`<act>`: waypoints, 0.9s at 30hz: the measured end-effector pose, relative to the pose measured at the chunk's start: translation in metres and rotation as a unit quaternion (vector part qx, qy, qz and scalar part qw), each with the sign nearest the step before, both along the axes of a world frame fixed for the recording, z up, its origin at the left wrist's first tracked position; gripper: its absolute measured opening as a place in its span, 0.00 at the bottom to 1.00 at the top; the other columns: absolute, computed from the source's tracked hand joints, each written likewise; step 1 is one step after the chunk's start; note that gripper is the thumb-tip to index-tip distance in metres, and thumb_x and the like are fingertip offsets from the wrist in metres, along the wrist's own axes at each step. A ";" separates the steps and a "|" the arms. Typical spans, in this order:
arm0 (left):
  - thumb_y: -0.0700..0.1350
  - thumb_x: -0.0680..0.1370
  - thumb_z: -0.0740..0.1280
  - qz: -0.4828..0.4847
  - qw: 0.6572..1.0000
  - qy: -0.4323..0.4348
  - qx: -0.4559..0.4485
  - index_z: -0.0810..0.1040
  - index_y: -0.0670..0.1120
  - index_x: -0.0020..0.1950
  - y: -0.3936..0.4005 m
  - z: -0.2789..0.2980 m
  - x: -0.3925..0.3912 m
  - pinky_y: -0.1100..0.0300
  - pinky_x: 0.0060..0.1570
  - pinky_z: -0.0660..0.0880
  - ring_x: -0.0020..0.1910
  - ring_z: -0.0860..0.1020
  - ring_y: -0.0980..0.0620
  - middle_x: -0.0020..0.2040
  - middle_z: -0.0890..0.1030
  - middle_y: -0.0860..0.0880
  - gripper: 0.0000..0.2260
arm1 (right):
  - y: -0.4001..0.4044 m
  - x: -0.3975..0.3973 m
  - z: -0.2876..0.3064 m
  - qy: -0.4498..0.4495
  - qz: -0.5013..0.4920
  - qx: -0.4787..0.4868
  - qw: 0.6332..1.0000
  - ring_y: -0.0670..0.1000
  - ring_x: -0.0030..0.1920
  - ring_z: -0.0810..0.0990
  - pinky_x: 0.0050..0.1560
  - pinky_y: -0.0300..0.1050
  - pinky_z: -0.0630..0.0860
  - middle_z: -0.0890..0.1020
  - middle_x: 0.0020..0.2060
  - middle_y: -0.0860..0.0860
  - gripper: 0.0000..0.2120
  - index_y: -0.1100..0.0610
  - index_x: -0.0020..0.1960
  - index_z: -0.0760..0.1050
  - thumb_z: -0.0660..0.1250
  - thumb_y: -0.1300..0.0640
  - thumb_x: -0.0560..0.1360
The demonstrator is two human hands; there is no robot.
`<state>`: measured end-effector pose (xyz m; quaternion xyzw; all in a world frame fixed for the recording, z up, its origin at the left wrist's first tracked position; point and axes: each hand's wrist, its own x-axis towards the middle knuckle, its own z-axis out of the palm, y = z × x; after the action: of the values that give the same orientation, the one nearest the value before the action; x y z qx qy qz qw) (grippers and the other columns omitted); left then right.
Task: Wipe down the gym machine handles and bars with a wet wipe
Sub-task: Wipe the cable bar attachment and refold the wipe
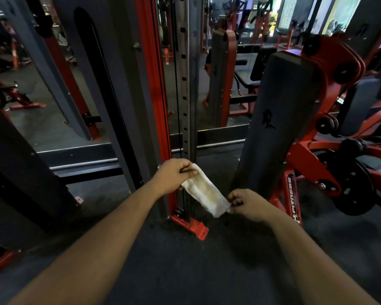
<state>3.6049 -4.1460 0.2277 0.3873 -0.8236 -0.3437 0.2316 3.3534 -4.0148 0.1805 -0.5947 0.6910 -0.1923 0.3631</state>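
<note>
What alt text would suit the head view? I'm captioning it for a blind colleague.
A person's left hand and right hand hold a white wet wipe stretched between them, its middle stained brownish, in front of a red and grey perforated upright of a gym machine. A dark padded column stands to the right, over a dark floor.

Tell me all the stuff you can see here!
wipe: one, white with a brownish stain, stretched between both hands
post with holes: one, grey, upright in the middle, numbers at the top
red frame: one, red, just left of the post
padded column: one, dark grey, on the right
floor: dark grey, underfoot
other machines: several, red and black, behind
left hand: pinches the wipe's upper end
right hand: pinches its lower end
</note>
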 end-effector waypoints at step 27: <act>0.70 0.80 0.58 0.055 0.838 0.251 0.480 0.82 0.49 0.66 0.052 -0.029 -0.013 0.42 0.67 0.75 0.62 0.83 0.43 0.61 0.84 0.42 0.31 | -0.026 0.074 0.044 -0.422 -0.228 -0.015 0.877 0.59 0.53 0.86 0.60 0.61 0.80 0.87 0.50 0.58 0.10 0.60 0.55 0.81 0.70 0.54 0.79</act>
<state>3.5920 -4.0945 0.1991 0.3948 -0.4459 -0.7684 0.2342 3.4278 -4.0405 0.2247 -0.2886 0.5852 -0.5133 0.5574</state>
